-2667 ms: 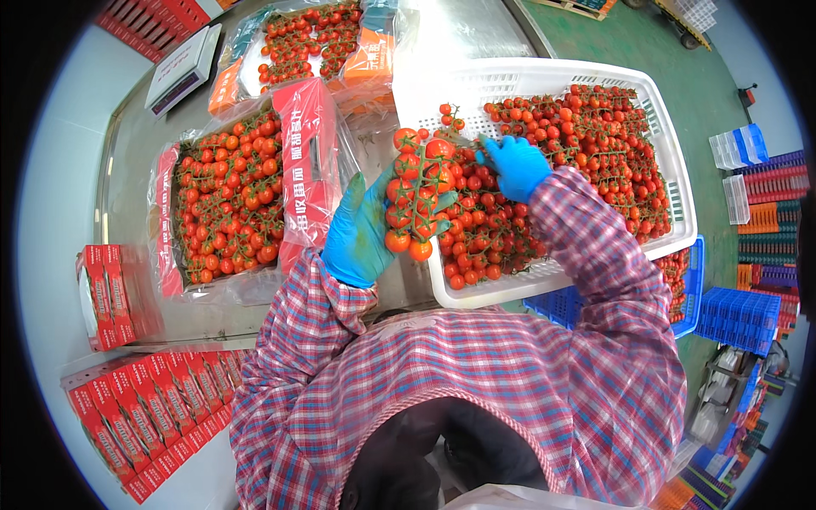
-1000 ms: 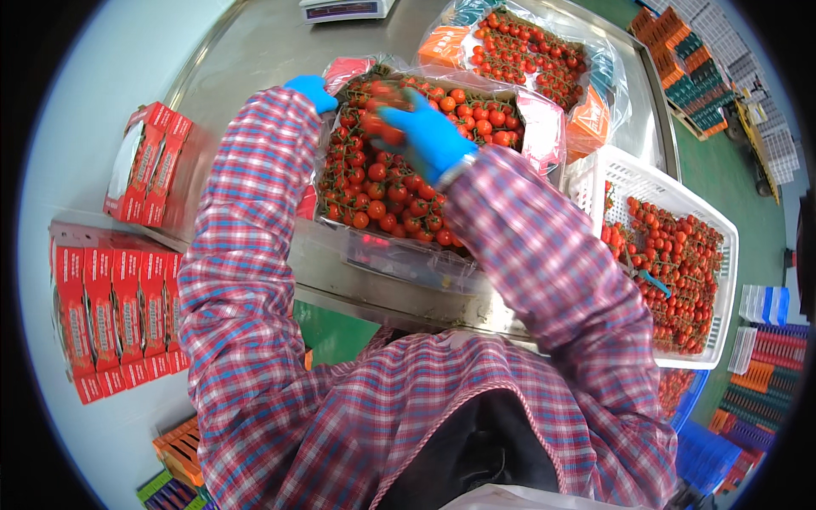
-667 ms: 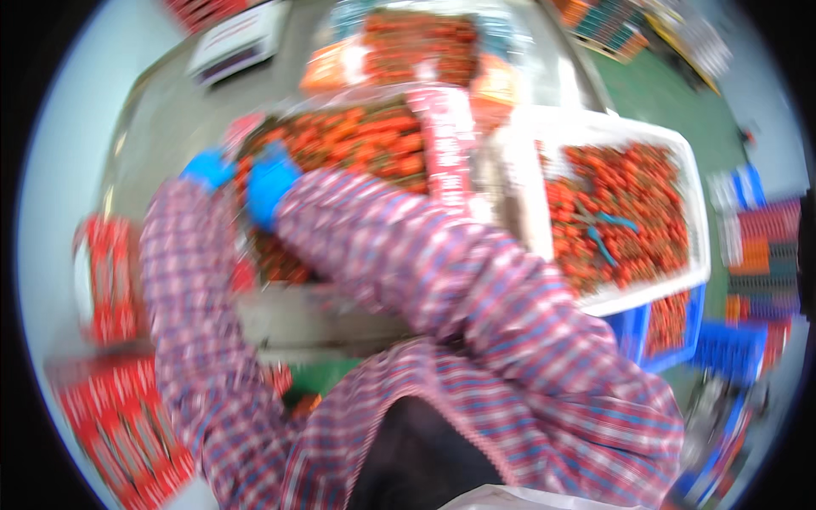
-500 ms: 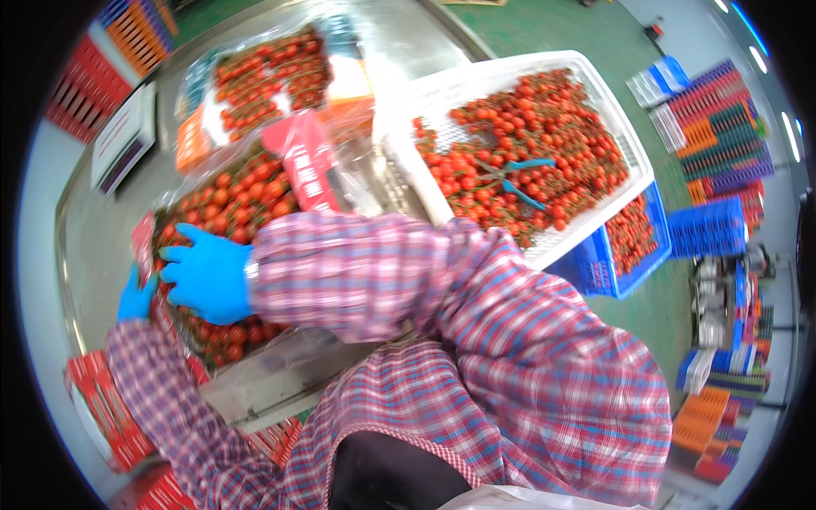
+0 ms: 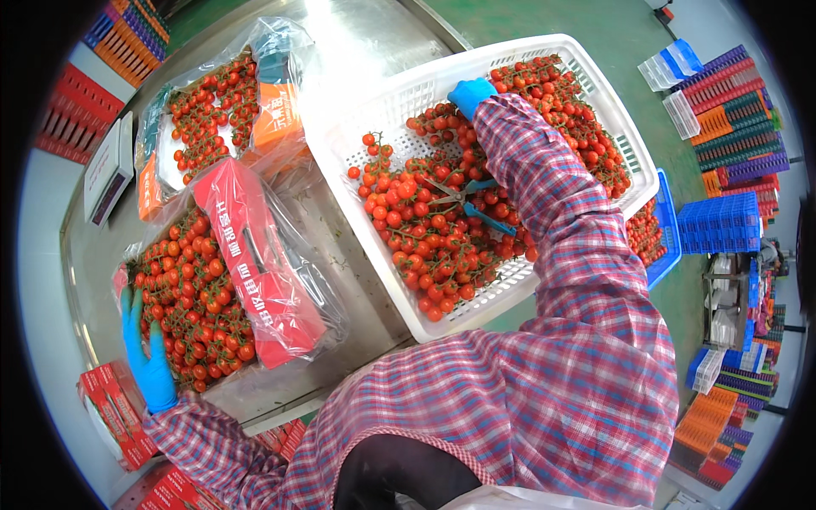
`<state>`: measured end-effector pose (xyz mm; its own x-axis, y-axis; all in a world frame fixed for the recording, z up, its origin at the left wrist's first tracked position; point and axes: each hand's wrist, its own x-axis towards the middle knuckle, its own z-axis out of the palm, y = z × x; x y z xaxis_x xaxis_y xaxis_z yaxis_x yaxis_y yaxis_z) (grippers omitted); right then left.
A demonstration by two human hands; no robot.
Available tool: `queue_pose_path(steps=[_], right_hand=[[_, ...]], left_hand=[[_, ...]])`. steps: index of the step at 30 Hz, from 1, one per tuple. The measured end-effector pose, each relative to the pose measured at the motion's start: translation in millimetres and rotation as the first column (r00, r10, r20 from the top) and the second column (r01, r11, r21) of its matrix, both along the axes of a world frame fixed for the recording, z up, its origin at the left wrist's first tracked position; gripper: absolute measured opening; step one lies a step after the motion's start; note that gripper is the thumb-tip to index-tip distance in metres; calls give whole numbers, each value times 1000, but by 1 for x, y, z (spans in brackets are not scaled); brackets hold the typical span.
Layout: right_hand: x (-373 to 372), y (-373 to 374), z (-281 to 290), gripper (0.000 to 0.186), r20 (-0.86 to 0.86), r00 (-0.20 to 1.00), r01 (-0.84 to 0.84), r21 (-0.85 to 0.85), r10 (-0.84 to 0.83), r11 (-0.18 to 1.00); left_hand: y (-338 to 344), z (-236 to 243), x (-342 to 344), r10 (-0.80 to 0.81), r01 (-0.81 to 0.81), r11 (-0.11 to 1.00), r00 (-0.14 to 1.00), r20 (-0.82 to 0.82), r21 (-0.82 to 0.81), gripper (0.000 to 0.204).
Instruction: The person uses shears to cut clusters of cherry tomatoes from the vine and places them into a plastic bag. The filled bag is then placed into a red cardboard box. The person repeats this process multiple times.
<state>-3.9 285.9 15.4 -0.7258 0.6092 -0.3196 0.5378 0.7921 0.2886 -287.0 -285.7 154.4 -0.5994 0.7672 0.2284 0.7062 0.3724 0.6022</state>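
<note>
My left hand (image 5: 150,361), in a blue glove, is open along the near-left side of a red carton (image 5: 240,246) in clear plastic film. Its outstretched fingers touch the cherry tomatoes (image 5: 189,297) heaped inside. My right hand (image 5: 472,97), also gloved, reaches to the far part of a white perforated crate (image 5: 342,183). Its fingers are closed down among the vine tomatoes (image 5: 440,121); what they hold, if anything, is hidden. Blue-handled snips (image 5: 489,221) lie with handles apart on the tomatoes in the crate, under my right forearm.
Another film-wrapped carton, orange and green (image 5: 276,110), holds tomatoes beyond the red one on the metal table (image 5: 365,30). A white scale-like device (image 5: 109,170) stands at left. A blue crate (image 5: 667,229) with tomatoes sits right of the white crate. Stacked coloured crates (image 5: 722,102) line the right.
My right hand has left the red carton and crossed to the far part of the white crate. My left hand remains at the carton, its fingers now stretched along the side.
</note>
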Motion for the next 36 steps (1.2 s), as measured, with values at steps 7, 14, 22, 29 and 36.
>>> queue_pose_path(steps=[7,14,22,29,36], right_hand=[[43,-13,71,16,-526,846,-189,-145,86,971],[80,-124,115,50,-337,505,-707,-689,-794,-157],[57,-180,119,39,-212,599,-764,-440,-772,-472],[-15,-273,152,18,-824,566,-784,-527,31,329],[-135,-385,176,27,-641,174,-972,8,747,234]], left_hand=[[123,5,108,-281,249,956,925,256,153,39],[212,-28,199,-549,243,828,170,818,505,49],[94,-46,151,-368,69,919,505,781,388,33],[-139,-75,-40,730,-731,681,676,-101,33,51],[-131,-59,-71,549,-581,631,803,-234,-514,80]])
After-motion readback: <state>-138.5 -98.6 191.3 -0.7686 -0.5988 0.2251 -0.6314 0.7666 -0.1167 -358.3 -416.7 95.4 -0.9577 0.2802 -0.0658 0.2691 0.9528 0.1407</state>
